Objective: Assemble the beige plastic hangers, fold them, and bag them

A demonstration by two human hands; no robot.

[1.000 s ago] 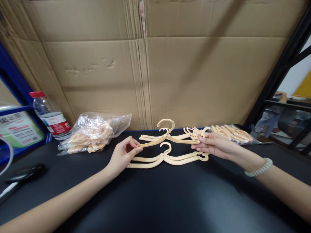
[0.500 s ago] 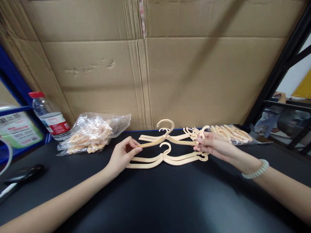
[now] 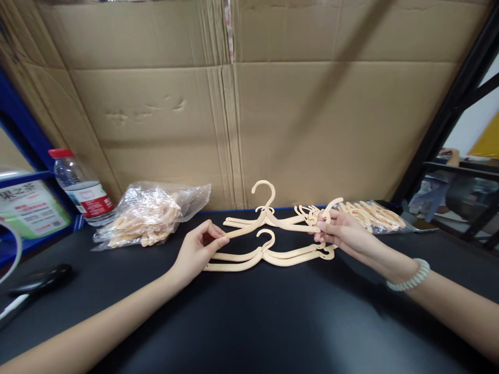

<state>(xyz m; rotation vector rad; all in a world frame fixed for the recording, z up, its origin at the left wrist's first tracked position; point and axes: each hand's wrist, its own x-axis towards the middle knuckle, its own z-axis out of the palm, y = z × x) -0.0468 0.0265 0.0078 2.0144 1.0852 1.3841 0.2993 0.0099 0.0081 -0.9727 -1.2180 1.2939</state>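
Both my hands hold one beige clothes hanger (image 3: 255, 224) above the black table, its hook pointing up. My left hand (image 3: 197, 248) pinches the tip of its left arm between thumb and fingers. At the other end, my right hand (image 3: 343, 231) grips the right arm, and a curved hook piece sticks up by the thumb. Just below and nearer lie more beige hangers (image 3: 290, 258), arms side by side. Behind the held hanger are further hangers (image 3: 230, 222), partly covered by it, and a cluster of small hook pieces (image 3: 306, 212).
A clear plastic bag of beige parts (image 3: 156, 215) lies left, beside a red-capped bottle (image 3: 88, 192). Another bag of beige parts (image 3: 374, 215) lies at right. A black mouse-like object (image 3: 42, 278) rests on the black table (image 3: 249, 322). Cardboard (image 3: 312, 119) stands behind.
The held hanger has turned a little in my hands: its hook stands higher and its flat face shows more. Both hands stay in nearly the same place.
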